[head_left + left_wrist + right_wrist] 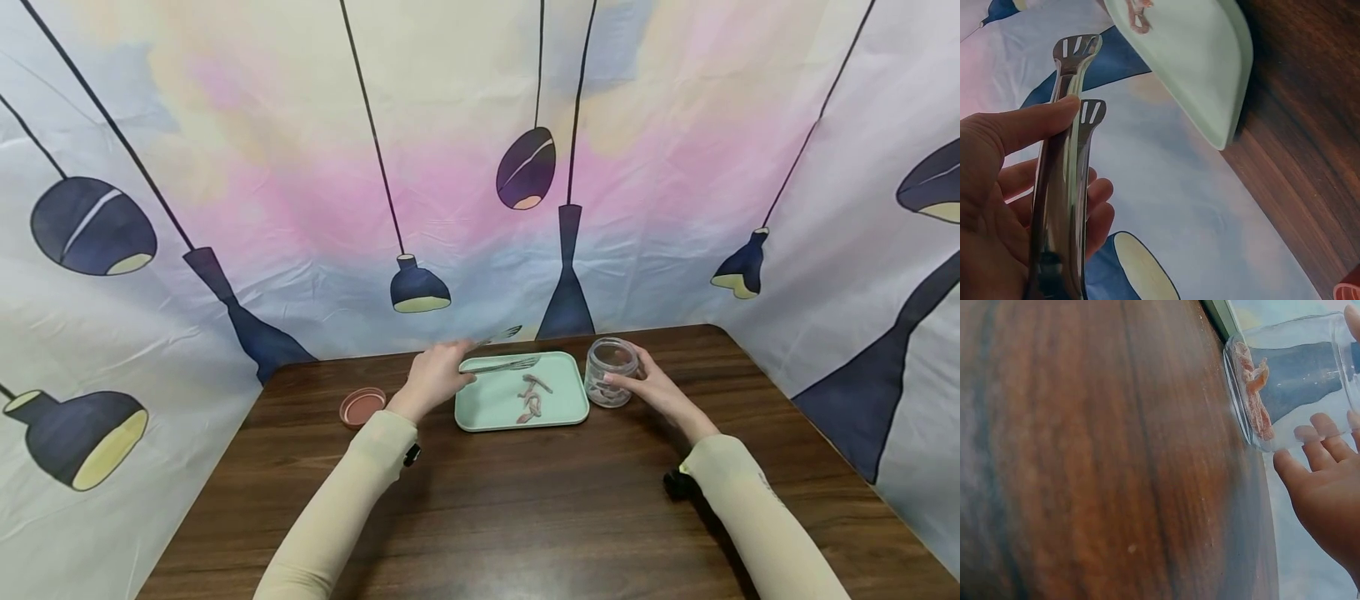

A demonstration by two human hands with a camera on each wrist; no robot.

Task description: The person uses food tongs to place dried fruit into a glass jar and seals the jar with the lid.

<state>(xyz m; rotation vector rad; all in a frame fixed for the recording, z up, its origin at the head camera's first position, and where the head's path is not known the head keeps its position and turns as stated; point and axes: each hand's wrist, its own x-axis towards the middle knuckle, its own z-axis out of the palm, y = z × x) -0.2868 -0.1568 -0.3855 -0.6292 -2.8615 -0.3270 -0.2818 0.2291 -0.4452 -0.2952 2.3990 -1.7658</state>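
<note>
My left hand point(437, 377) grips a pair of metal tongs point(1057, 194) with slotted tips, its thumb on one arm and fingers round the other. The two tips stand apart with nothing between them, over the left part of a pale green tray point(480, 412). Several pinkish-brown dried strips point(531, 407) lie on the tray's right half. Just right of the tray, my right hand point(656, 390) holds a clear jar point(611, 367) upright and lidless, thumb in front and fingers behind. More strips point(1252, 387) lie at the bottom of the jar.
A reddish round lid point(363, 407) lies on the brown wooden table point(517, 517), left of the tray. Behind the table's far edge hangs a cloth backdrop point(300, 208) printed with dark blue lamps, which also runs along both sides.
</note>
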